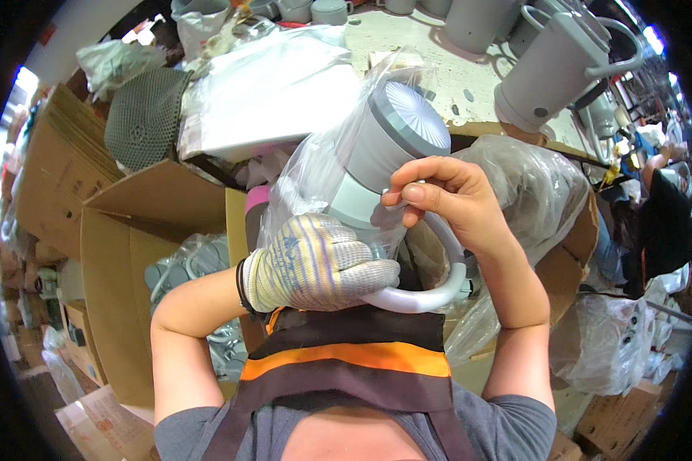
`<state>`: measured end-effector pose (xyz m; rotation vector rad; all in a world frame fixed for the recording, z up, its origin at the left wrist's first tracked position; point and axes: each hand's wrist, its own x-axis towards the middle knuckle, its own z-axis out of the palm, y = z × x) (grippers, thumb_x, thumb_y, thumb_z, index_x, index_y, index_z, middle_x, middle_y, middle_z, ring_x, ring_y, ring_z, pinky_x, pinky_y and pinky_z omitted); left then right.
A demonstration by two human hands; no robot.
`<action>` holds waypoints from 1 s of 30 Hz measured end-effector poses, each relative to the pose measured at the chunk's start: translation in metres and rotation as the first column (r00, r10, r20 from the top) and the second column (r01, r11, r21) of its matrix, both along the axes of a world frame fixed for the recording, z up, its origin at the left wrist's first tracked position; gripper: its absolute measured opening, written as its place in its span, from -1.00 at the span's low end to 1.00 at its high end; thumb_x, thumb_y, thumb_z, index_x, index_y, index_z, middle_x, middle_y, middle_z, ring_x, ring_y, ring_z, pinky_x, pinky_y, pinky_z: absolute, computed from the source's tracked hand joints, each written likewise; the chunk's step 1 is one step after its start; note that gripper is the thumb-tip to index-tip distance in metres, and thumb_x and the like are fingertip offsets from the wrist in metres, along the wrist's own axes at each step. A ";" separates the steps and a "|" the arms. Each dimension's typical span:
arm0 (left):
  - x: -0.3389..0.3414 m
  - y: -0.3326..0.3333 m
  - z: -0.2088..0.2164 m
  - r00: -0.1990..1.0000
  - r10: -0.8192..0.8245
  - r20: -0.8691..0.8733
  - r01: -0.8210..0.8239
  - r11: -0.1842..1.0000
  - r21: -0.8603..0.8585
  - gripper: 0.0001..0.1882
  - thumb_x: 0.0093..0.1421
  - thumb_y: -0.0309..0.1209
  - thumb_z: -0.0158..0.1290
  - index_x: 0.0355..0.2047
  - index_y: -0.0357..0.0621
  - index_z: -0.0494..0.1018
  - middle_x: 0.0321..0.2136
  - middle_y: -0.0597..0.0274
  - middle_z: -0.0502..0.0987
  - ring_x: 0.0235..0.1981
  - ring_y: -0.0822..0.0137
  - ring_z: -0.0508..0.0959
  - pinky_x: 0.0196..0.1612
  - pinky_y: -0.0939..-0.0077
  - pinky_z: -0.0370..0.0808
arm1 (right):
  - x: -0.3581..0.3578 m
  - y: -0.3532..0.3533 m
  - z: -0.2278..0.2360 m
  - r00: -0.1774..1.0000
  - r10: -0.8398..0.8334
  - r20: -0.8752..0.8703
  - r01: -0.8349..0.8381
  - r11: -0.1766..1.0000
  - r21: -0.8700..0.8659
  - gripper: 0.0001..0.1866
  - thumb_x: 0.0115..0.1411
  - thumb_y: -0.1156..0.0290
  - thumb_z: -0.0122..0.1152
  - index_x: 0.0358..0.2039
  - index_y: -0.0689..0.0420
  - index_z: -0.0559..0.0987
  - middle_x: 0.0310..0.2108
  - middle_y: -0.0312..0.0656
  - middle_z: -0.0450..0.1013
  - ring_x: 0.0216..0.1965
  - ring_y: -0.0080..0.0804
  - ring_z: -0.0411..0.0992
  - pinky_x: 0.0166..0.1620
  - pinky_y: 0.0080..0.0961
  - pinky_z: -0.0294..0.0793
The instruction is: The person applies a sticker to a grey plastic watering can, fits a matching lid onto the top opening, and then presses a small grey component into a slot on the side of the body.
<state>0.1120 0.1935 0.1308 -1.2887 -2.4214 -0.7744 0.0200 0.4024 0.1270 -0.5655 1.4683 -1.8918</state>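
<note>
A light-grey jug (373, 159) with a ribbed round end and a large curved handle (427, 298) is held tilted in front of my chest. Clear film of a plastic bag (304, 169) lies around its left side and trails toward the table. My left hand (315, 263), in a striped knit glove, is wrapped round the lower part of the jug, beside the handle. Bare and close to the jug's right side, my right hand (442, 192) has thumb and fingers drawn together in a pinch. Whatever is between those fingertips is too small to make out.
An open cardboard box (119, 307) with bagged grey pieces stands at the left. On the table (469, 96) ahead are a stack of white bags (273, 88) and more grey jugs (553, 73). Crumpled clear plastic (523, 184) fills a box at the right.
</note>
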 end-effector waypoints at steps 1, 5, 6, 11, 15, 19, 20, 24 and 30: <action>0.004 -0.004 0.001 0.997 -0.003 0.073 0.006 0.999 -0.036 -0.65 -0.11 -0.36 0.17 -0.23 0.06 0.46 -0.47 0.27 0.52 -0.52 0.22 0.56 -0.50 0.39 0.49 | 0.000 -0.002 0.003 0.999 0.028 0.015 -0.029 0.999 0.036 -0.78 0.16 0.49 0.15 -0.17 0.27 0.54 -0.33 -0.14 0.55 -0.46 -0.63 0.46 -0.34 -0.69 0.48; -0.008 -0.002 0.043 0.970 0.042 0.240 -0.089 0.978 0.188 -0.51 -0.07 -0.27 0.20 -0.07 -0.01 0.43 -0.04 0.02 0.40 -0.36 0.07 0.57 -0.29 0.34 0.51 | 0.011 -0.006 0.009 0.996 0.094 0.005 -0.094 0.994 0.046 -0.74 0.18 0.50 0.13 -0.12 0.28 0.52 -0.28 -0.12 0.53 -0.52 -0.61 0.45 -0.38 -0.69 0.48; -0.008 -0.004 0.061 0.928 0.099 0.359 -0.203 0.943 0.263 -0.49 -0.07 -0.23 0.22 -0.06 -0.03 0.43 -0.01 -0.03 0.38 -0.29 0.02 0.55 -0.20 0.31 0.49 | 0.014 -0.009 0.018 0.987 0.157 0.022 -0.158 0.987 0.029 -0.74 0.18 0.51 0.13 -0.12 0.28 0.52 -0.28 -0.13 0.53 -0.52 -0.60 0.45 -0.37 -0.69 0.48; -0.057 -0.038 0.050 0.969 0.246 0.038 -0.248 0.965 0.082 -0.62 0.14 -0.18 0.03 -0.15 -0.18 0.50 -0.21 0.08 0.55 -0.22 0.10 0.55 -0.10 0.38 0.45 | 0.020 -0.021 0.042 0.972 0.229 -0.044 -0.217 0.959 0.183 -0.62 0.16 0.42 0.18 -0.02 0.30 0.45 -0.19 -0.13 0.52 -0.33 -0.49 0.50 -0.20 -0.57 0.49; -0.056 -0.054 0.056 0.857 0.392 0.334 -0.445 0.890 0.097 -0.65 0.17 -0.28 0.04 -0.13 -0.27 0.48 -0.11 0.02 0.52 -0.15 0.31 0.53 -0.05 0.47 0.44 | 0.003 0.026 0.023 0.585 0.252 -0.771 -0.095 0.965 0.244 -0.31 -0.08 0.17 0.39 0.06 0.19 0.42 0.04 -0.14 0.40 0.06 -0.22 0.34 0.13 -0.28 0.23; -0.061 -0.051 0.061 0.842 0.368 0.395 -0.432 0.898 0.086 -0.67 0.17 -0.29 0.04 -0.15 -0.28 0.50 -0.14 0.04 0.53 -0.14 0.31 0.52 -0.04 0.47 0.42 | 0.027 0.026 -0.006 0.134 0.414 -0.900 0.154 0.889 0.432 -0.61 -0.17 0.31 0.32 -0.24 0.02 0.53 -0.34 -0.25 0.43 -0.14 -0.35 0.42 0.09 -0.23 0.24; -0.060 -0.048 0.059 0.857 0.330 0.397 -0.414 0.899 0.146 -0.66 0.16 -0.25 0.04 -0.17 -0.25 0.51 -0.20 0.05 0.55 -0.18 0.28 0.53 -0.07 0.45 0.43 | 0.018 0.028 -0.005 0.102 0.318 -0.943 0.111 0.938 0.328 -0.71 -0.16 0.37 0.26 -0.32 0.02 0.55 -0.41 -0.28 0.41 -0.23 -0.35 0.43 0.01 -0.26 0.32; -0.061 -0.048 0.047 0.937 0.123 0.326 -0.213 0.942 0.259 -0.61 0.16 -0.13 0.02 -0.12 -0.12 0.50 -0.28 0.03 0.56 -0.24 0.23 0.55 -0.12 0.41 0.43 | -0.021 0.003 0.026 0.175 -0.099 -0.980 0.292 0.955 -0.045 -0.70 -0.12 0.45 0.30 -0.30 0.19 0.53 -0.22 -0.11 0.48 -0.14 -0.26 0.43 -0.04 -0.32 0.37; -0.032 -0.049 0.075 0.833 0.291 0.470 -0.339 0.941 0.018 -0.41 0.07 -0.05 0.12 -0.02 -0.24 0.41 -0.14 0.04 0.51 -0.09 0.26 0.49 0.03 0.39 0.38 | -0.073 -0.005 0.021 0.714 0.088 -0.695 -0.186 0.980 -0.067 -0.56 0.16 0.13 0.08 -0.14 0.28 0.48 -0.05 -0.04 0.45 0.01 -0.24 0.39 0.13 -0.32 0.26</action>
